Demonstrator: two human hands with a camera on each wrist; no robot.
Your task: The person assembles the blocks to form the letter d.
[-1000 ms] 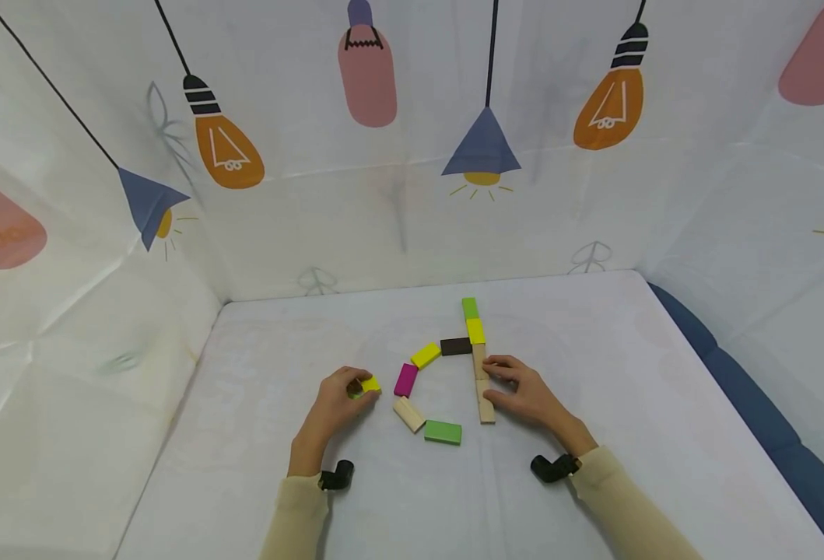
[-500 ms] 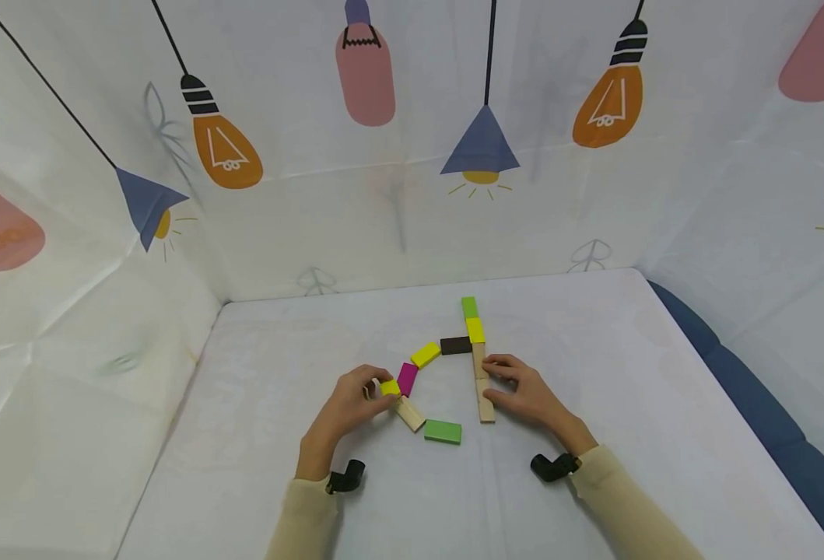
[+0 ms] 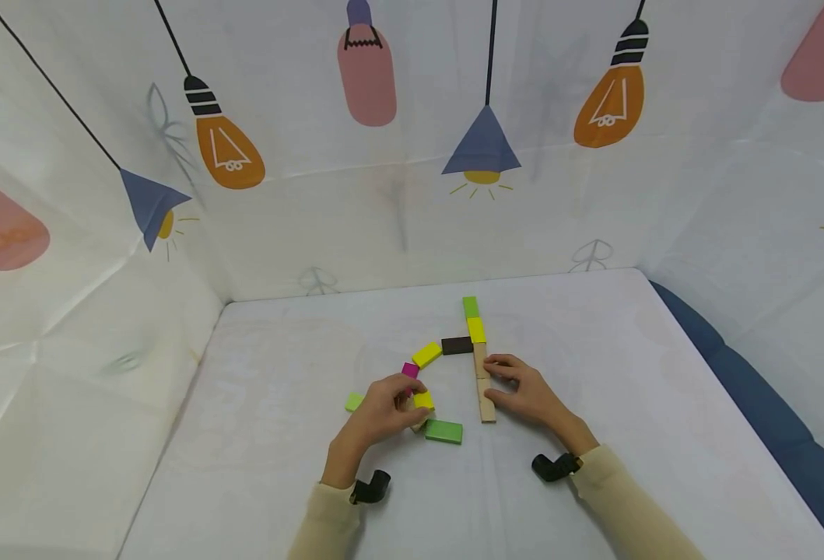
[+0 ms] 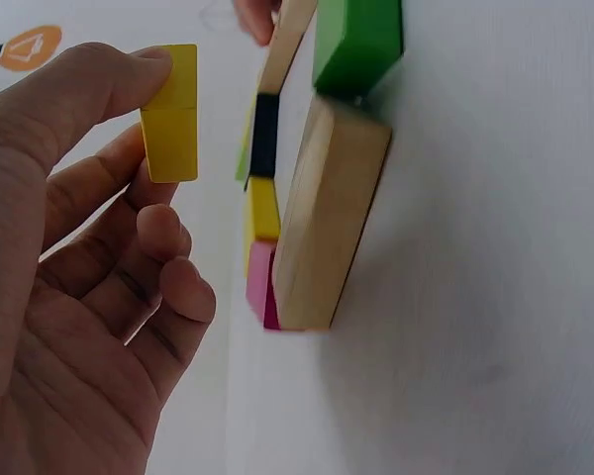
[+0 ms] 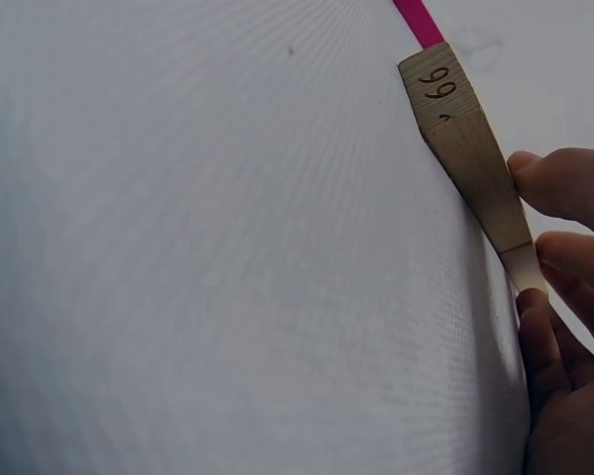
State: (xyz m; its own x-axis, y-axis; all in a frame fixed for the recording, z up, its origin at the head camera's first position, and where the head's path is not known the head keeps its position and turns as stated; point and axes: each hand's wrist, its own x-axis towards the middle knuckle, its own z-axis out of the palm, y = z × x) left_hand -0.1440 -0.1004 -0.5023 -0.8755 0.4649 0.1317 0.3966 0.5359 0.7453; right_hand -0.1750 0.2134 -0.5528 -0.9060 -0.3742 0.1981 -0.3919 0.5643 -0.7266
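Note:
My left hand (image 3: pixel 382 408) pinches a yellow block (image 4: pixel 173 143) between thumb and fingers, above the arc of blocks on the table. Under it a plain wooden block (image 4: pixel 332 213) is mostly hidden in the head view, between a magenta block (image 3: pixel 409 369) and a green block (image 3: pixel 443 432). With the fingertips of my right hand (image 3: pixel 524 389), I touch the right side of two plain wooden blocks (image 3: pixel 486 408) lying end to end. The near one shows carved digits on its end in the right wrist view.
Beyond the wooden pair, a yellow block (image 3: pixel 477 330) and a light green block (image 3: pixel 471 307) extend the straight row. A dark block (image 3: pixel 457 345) and another yellow block (image 3: pixel 426 355) continue the arc. Left of my left hand lies a light green block (image 3: pixel 354 401).
My left hand has moved right with the yellow block, over the arc's left side. The light green block at the left has come into view. My right hand has stayed put.

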